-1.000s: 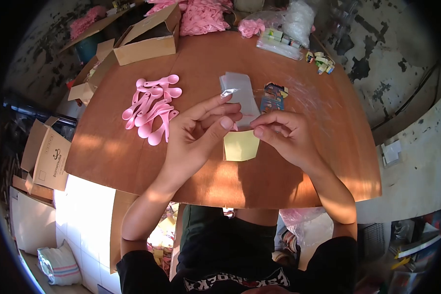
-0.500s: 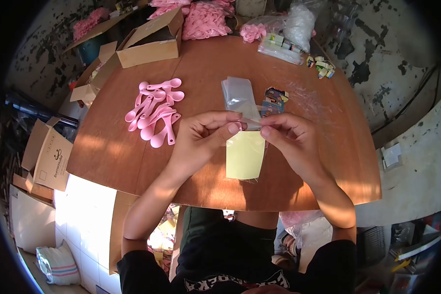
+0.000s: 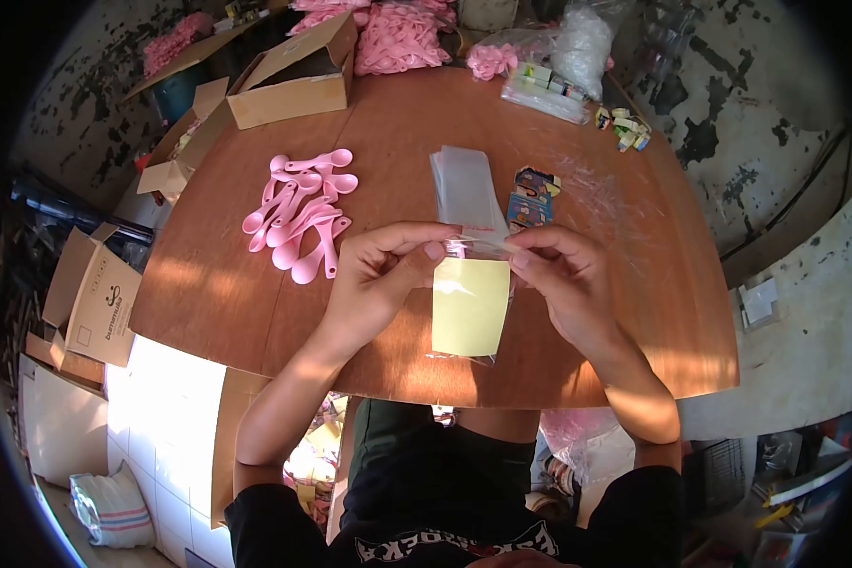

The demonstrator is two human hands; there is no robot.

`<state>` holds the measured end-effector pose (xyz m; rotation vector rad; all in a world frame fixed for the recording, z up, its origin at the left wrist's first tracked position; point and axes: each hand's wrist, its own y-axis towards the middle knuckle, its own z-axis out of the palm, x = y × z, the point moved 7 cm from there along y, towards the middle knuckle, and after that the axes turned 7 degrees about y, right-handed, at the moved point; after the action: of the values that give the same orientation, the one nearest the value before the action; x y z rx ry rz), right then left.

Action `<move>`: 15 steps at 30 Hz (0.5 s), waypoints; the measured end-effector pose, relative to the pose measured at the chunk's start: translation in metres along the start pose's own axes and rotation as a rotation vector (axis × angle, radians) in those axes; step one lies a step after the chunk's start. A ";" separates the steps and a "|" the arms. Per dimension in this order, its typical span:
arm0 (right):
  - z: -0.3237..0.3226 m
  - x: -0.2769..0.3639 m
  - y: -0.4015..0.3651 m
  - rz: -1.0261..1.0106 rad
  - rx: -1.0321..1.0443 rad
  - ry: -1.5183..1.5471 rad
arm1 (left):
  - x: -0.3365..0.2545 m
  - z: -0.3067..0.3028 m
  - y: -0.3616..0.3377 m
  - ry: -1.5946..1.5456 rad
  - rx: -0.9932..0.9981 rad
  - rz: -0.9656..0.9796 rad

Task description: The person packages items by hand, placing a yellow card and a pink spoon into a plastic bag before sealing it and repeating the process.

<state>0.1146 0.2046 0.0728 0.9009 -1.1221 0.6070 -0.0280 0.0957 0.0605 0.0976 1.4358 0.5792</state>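
A clear plastic bag with a pale yellow card (image 3: 470,307) inside hangs between my hands above the table's front part. My left hand (image 3: 381,275) pinches the bag's top edge at its left. At the right end of the same edge, my right hand (image 3: 563,275) pinches it between thumb and fingers. Just beyond lies a stack of clear plastic bags (image 3: 468,185), with small printed cards (image 3: 532,197) beside it. Several pink measuring spoons (image 3: 303,208) lie in a heap left of my hands.
An open cardboard box (image 3: 289,97) stands at the table's back left. Bags of pink items (image 3: 399,40) are behind it. At the back right are packed clear bags (image 3: 545,97) and small yellow-green rolls (image 3: 625,128). Another carton (image 3: 99,303) stands left of the table.
The bag with the yellow card has moved slightly down toward me. Its top edge is stretched wider, as my left hand has shifted a little left.
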 end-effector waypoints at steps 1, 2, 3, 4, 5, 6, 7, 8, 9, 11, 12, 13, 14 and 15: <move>-0.001 -0.001 0.000 0.000 -0.001 0.001 | 0.001 0.000 0.000 0.000 0.000 -0.001; -0.001 -0.001 0.000 -0.035 0.012 -0.014 | 0.002 -0.001 -0.001 -0.015 -0.019 -0.004; -0.001 0.000 0.000 -0.069 0.025 -0.029 | 0.003 -0.002 -0.001 -0.031 -0.040 -0.007; -0.004 -0.002 0.000 -0.067 0.023 -0.028 | 0.005 -0.005 -0.002 -0.031 -0.039 -0.010; -0.005 -0.002 0.000 -0.080 0.054 -0.043 | 0.007 -0.007 -0.002 -0.008 0.005 0.005; -0.004 -0.002 0.000 -0.093 0.084 -0.057 | 0.008 -0.007 -0.003 0.014 0.050 0.018; -0.005 -0.003 0.000 -0.090 0.082 -0.057 | 0.009 -0.007 -0.002 0.012 0.050 0.015; -0.002 0.001 -0.001 -0.129 0.101 -0.110 | 0.009 -0.007 -0.002 0.005 0.046 0.023; -0.001 0.004 -0.002 -0.167 0.121 -0.162 | 0.009 -0.008 -0.003 -0.002 0.042 0.031; -0.001 0.003 -0.001 -0.154 0.132 -0.165 | 0.013 -0.009 -0.002 -0.010 0.033 0.046; -0.001 0.002 -0.002 -0.144 0.144 -0.169 | 0.014 -0.010 -0.003 -0.016 0.025 0.063; -0.001 0.002 -0.001 -0.142 0.143 -0.168 | 0.015 -0.010 -0.003 -0.017 0.026 0.060; -0.001 0.001 -0.001 -0.136 0.143 -0.164 | 0.013 -0.010 -0.003 0.003 0.023 0.074; -0.001 0.001 -0.001 -0.130 0.143 -0.160 | 0.012 -0.009 -0.003 0.023 0.019 0.089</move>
<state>0.1163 0.2043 0.0730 1.1534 -1.1627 0.5198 -0.0354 0.0957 0.0472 0.1711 1.4650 0.6408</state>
